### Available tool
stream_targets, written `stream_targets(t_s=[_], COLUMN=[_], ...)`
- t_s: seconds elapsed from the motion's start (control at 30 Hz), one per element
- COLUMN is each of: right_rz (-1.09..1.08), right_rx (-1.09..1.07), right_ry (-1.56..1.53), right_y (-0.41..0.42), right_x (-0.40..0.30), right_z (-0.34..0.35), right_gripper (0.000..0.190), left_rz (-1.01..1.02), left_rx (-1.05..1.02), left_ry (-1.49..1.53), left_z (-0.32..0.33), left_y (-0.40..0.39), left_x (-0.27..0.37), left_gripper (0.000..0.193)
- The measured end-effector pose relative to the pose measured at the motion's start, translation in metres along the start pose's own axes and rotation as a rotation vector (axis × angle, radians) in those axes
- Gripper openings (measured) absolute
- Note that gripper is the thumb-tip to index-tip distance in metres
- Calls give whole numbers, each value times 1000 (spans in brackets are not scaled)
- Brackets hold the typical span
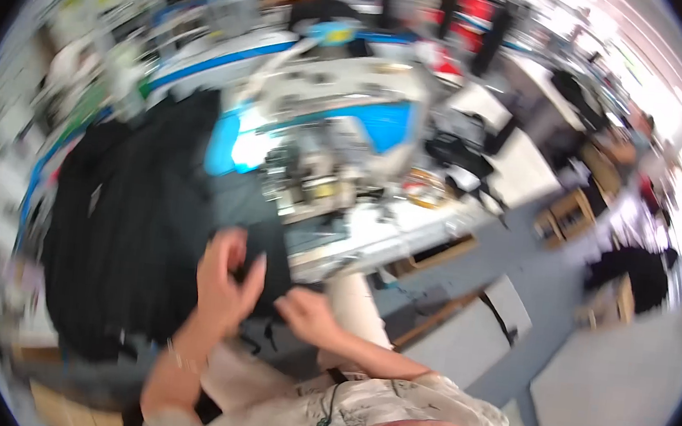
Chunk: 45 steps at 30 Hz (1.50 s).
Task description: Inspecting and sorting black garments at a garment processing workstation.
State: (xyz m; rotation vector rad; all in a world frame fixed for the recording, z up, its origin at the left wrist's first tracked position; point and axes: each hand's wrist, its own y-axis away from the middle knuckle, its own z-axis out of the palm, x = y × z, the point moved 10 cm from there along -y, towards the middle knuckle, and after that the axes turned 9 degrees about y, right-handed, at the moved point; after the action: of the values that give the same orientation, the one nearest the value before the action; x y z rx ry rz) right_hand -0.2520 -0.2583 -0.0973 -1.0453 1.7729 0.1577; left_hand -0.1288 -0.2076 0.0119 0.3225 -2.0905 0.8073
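Dark fabric [131,217] lies in a large heap before me and to the left, reaching to the table's front edge. Over its right part is my left hand [229,276], fingers curled and apart; blur hides whether it touches the cloth. My right hand [306,314] is closed at the fabric's lower right corner, and whether it pinches the edge cannot be made out. Just beyond my hands stands an industrial sewing machine [320,174], its lamp shining bright on the left side. A blue panel [386,125] shows behind the machine head.
A round orange-rimmed container [424,188] and black straps [464,151] lie on the white table to the right. Below is an open drawer [442,252]. Wooden stools [567,217] and white boards [471,330] stand at right. Other people sit farther off.
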Motion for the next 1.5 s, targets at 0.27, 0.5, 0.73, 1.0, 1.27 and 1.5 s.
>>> stream_targets(t_s=[0.27, 0.5, 0.73, 1.0, 1.27, 1.5], right_rz=[84, 362, 408, 219, 380, 344], right_rx=[-53, -145, -294, -233, -239, -262], right_ry=[-316, -551, -668, -354, -632, -548], right_y=[33, 34, 69, 102, 109, 124], right_x=[-4, 1, -35, -31, -42, -52], right_z=[13, 8, 1, -25, -31, -29], right_gripper=[34, 27, 10, 19, 32, 39], left_rz=[-450, -651, -47, 298, 329, 530], left_rx=[30, -7, 26, -27, -63, -1], left_ry=[505, 568, 139, -220, -120, -193], left_z=[28, 27, 3, 28, 45, 22], left_y=[120, 144, 154, 181, 177, 191], left_x=[-104, -61, 47, 90, 83, 114], left_gripper=[20, 25, 16, 32, 41, 38])
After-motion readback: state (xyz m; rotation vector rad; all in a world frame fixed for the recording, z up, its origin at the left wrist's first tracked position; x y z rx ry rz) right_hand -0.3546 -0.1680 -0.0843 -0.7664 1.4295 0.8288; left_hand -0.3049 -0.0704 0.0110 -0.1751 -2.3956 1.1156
